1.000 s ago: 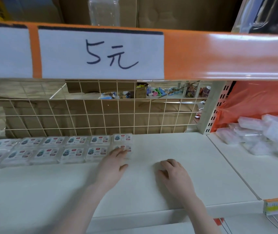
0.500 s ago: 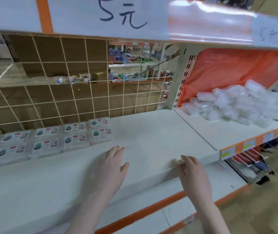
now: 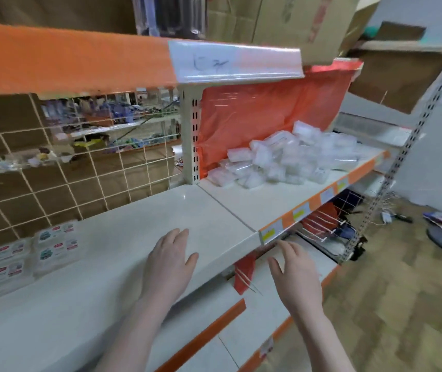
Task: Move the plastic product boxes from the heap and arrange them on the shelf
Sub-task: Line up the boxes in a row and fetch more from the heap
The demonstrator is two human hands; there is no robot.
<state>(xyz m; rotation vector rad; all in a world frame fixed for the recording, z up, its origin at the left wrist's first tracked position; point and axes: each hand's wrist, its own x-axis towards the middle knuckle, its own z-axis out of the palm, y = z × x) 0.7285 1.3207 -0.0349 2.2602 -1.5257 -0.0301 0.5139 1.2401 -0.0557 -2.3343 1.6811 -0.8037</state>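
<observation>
Step in hand appears to be the return trip to fetch more stock. Landmark: the slotted upright post (image 3: pixel 193 140). Right of the post, the heap of clear plastic boxes (image 3: pixel 289 161) lies against orange sheeting (image 3: pixel 268 114). Left of the post, labelled boxes (image 3: pixel 24 253) sit in neat rows on the white shelf (image 3: pixel 123 237) (only their right end shows). Left hand (image 3: pixel 170 260) hovers flat over the shelf, fingers straight, holding nothing; right hand (image 3: pixel 295 275) is off the shelf edge, fingers spread, empty. Next move likely calls for a reach rightward past the post to grasp boxes.
</observation>
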